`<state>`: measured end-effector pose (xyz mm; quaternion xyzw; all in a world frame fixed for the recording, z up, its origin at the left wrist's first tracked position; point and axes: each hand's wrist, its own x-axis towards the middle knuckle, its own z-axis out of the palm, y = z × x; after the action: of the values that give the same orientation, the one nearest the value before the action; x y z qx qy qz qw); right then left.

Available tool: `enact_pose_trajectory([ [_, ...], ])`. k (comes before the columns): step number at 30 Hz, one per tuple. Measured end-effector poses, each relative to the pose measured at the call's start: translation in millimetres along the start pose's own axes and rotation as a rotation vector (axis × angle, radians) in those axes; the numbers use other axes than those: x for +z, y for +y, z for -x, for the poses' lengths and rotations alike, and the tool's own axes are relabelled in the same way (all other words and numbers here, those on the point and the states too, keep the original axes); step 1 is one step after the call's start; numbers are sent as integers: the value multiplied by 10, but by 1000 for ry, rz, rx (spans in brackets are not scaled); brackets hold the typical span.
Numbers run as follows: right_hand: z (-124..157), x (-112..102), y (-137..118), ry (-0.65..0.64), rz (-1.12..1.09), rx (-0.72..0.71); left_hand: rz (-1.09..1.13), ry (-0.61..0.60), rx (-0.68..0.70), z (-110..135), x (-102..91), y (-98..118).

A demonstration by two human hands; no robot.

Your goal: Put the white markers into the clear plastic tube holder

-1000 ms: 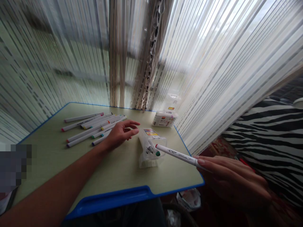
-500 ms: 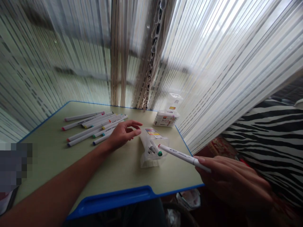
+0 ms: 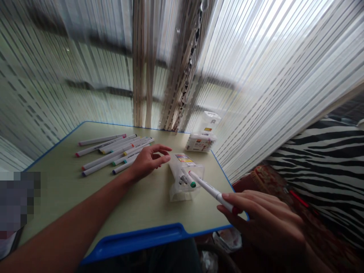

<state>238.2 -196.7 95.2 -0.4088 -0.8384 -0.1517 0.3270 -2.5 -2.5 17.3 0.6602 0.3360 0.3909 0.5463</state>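
In my right hand (image 3: 264, 220) is a white marker (image 3: 209, 188) with red ends, pinched between thumb and fingers near its rear. The marker's front tip is at the mouth of a clear plastic case (image 3: 182, 170) lying on its side, opening toward me. Inside that case are a green-capped marker (image 3: 191, 182), poking out, and grey-tipped ones beside it. My left hand (image 3: 150, 161) hovers by the case's far left end, thumb and fingers apart with nothing between them; whether a fingertip touches the case I cannot tell. Several white markers (image 3: 102, 161) with coloured caps lie left of it.
A second clear case (image 3: 200, 142) with its lid up stands at the table's back right. The pale table (image 3: 136, 212) has a blue rim and a front tray groove (image 3: 142, 240). Curtains (image 3: 113, 76) hang behind. A zebra-striped cloth (image 3: 321, 151) is at the right.
My right hand has moved left with the white marker, bringing its tip to the case's mouth. My left hand has stayed nearly still.
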Motion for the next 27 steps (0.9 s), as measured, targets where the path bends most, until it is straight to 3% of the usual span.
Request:
enact_pose_trajectory([
  [27,-27,560,46,55,-51,142,-10,-6,-20,-30,-48,-45],
])
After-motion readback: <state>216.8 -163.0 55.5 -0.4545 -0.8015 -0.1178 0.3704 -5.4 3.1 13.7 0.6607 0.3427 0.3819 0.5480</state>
